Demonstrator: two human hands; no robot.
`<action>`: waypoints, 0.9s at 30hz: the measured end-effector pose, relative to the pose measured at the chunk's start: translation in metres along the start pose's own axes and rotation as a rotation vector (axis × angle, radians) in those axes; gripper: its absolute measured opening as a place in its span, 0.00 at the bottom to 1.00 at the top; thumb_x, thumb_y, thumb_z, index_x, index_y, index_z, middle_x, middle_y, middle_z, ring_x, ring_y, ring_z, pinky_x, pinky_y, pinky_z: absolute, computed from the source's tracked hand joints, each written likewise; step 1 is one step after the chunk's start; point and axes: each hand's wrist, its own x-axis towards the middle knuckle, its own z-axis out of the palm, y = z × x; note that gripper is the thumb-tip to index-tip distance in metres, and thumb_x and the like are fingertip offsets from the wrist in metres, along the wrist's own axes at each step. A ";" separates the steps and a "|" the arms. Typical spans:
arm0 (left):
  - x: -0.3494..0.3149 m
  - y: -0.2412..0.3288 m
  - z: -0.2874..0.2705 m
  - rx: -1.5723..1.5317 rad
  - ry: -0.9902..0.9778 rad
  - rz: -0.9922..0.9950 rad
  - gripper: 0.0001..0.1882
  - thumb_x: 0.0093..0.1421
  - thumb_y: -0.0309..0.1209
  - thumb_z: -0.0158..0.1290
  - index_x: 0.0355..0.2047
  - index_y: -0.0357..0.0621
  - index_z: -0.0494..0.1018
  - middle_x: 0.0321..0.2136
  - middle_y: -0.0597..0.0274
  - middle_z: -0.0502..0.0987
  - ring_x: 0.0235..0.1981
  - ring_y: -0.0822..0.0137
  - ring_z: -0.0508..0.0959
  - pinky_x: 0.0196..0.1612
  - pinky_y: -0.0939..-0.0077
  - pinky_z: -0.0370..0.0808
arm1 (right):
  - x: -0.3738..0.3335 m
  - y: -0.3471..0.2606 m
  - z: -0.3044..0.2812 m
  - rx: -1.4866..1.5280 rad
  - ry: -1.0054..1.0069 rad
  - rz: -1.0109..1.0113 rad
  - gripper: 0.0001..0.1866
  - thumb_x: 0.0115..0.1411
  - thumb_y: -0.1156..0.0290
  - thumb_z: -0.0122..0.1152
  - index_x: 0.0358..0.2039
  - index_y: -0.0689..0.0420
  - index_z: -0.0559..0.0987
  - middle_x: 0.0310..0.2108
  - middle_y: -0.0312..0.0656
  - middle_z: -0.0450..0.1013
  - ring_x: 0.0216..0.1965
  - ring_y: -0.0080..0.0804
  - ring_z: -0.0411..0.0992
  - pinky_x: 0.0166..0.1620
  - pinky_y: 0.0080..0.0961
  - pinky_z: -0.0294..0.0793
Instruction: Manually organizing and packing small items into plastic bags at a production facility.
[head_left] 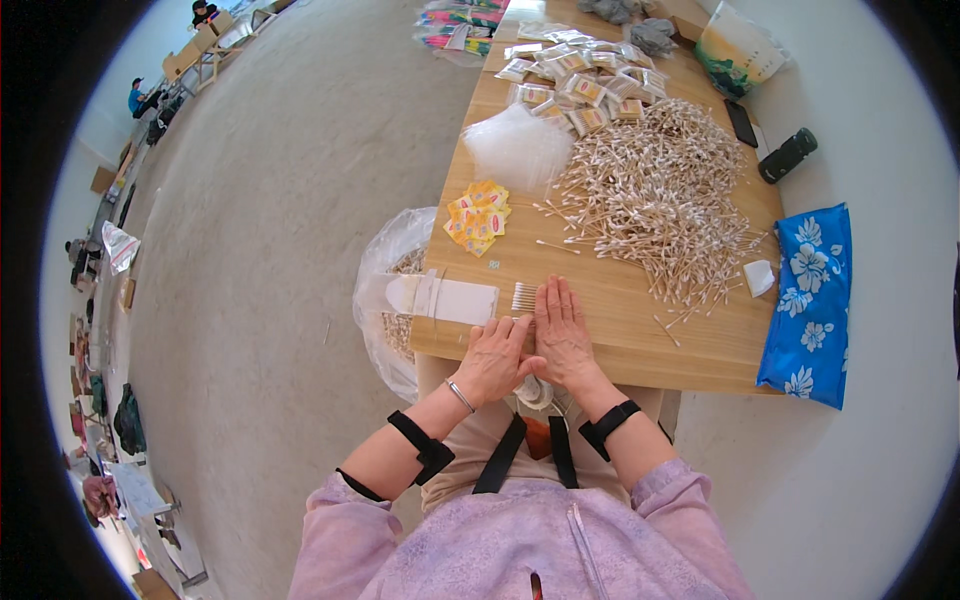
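Note:
A small row of cotton swabs (pixel 524 296) lies side by side near the table's front edge, tips facing away from me. My right hand (pixel 563 335) rests flat along the row's right side, fingers stretched out together. At the near end of the row is my left hand (pixel 492 358), fingers bent but apart, its thumb reaching toward my right hand. The lower part of the swabs is hidden by my fingers. To the left lies a white card-like piece (pixel 466 302) with a clear strip around it.
A big heap of loose swabs (pixel 660 200) covers the middle right. Beyond are packed swab bags (pixel 575 75), clear bags (pixel 515 145) and yellow cards (pixel 477 217). A black bottle (pixel 788 155), a phone (pixel 741 123) and a blue floral pouch (pixel 808 300) line the right. A plastic sack (pixel 372 290) hangs left.

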 end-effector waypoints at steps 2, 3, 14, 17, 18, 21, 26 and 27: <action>0.002 0.002 -0.002 -0.004 -0.044 -0.022 0.40 0.59 0.50 0.49 0.64 0.39 0.51 0.41 0.51 0.66 0.45 0.53 0.67 0.49 0.60 0.60 | 0.000 0.002 0.004 -0.102 0.003 -0.002 0.48 0.52 0.51 0.51 0.65 0.70 0.46 0.68 0.59 0.39 0.70 0.52 0.34 0.69 0.41 0.32; 0.002 0.002 -0.002 -0.004 -0.043 -0.023 0.40 0.59 0.50 0.49 0.64 0.39 0.51 0.41 0.51 0.66 0.45 0.53 0.67 0.49 0.60 0.60 | 0.000 0.002 0.006 -0.103 0.003 -0.003 0.48 0.52 0.51 0.51 0.65 0.70 0.46 0.68 0.59 0.39 0.70 0.52 0.34 0.69 0.41 0.32; 0.010 0.000 -0.001 -0.051 -0.014 -0.041 0.39 0.60 0.51 0.47 0.63 0.37 0.52 0.44 0.49 0.70 0.47 0.51 0.69 0.51 0.59 0.62 | 0.000 0.004 0.008 -0.097 0.042 -0.018 0.47 0.50 0.54 0.51 0.64 0.70 0.48 0.67 0.59 0.40 0.70 0.53 0.35 0.69 0.44 0.33; 0.011 0.001 -0.004 -0.062 -0.058 -0.059 0.39 0.61 0.52 0.47 0.63 0.37 0.52 0.46 0.48 0.70 0.49 0.52 0.68 0.51 0.59 0.61 | 0.000 0.004 0.009 -0.114 0.063 -0.020 0.49 0.48 0.54 0.53 0.64 0.70 0.49 0.67 0.59 0.40 0.70 0.53 0.35 0.69 0.44 0.33; 0.010 0.001 -0.004 -0.061 -0.057 -0.060 0.39 0.61 0.52 0.47 0.63 0.37 0.52 0.46 0.48 0.70 0.49 0.52 0.68 0.51 0.59 0.61 | 0.001 0.003 0.008 -0.114 0.064 -0.021 0.49 0.48 0.54 0.53 0.64 0.70 0.49 0.67 0.59 0.40 0.70 0.53 0.35 0.69 0.44 0.33; 0.011 0.001 -0.002 -0.062 -0.020 -0.090 0.39 0.61 0.52 0.47 0.63 0.37 0.52 0.46 0.49 0.70 0.48 0.51 0.69 0.51 0.59 0.62 | 0.001 0.002 0.008 -0.083 0.031 -0.011 0.50 0.46 0.52 0.54 0.64 0.70 0.49 0.67 0.60 0.40 0.70 0.53 0.35 0.69 0.44 0.33; 0.016 0.002 -0.005 -0.012 -0.070 -0.113 0.39 0.61 0.55 0.44 0.62 0.38 0.54 0.46 0.49 0.72 0.46 0.51 0.71 0.48 0.58 0.64 | 0.001 0.003 0.011 -0.109 0.045 -0.017 0.53 0.45 0.50 0.55 0.64 0.71 0.49 0.67 0.61 0.40 0.70 0.53 0.35 0.69 0.44 0.32; 0.017 0.001 -0.004 -0.012 -0.070 -0.112 0.39 0.61 0.55 0.44 0.62 0.38 0.54 0.46 0.49 0.72 0.46 0.51 0.71 0.48 0.58 0.64 | 0.001 0.003 0.011 -0.110 0.046 -0.017 0.53 0.45 0.50 0.55 0.64 0.71 0.49 0.67 0.61 0.40 0.70 0.53 0.35 0.69 0.44 0.32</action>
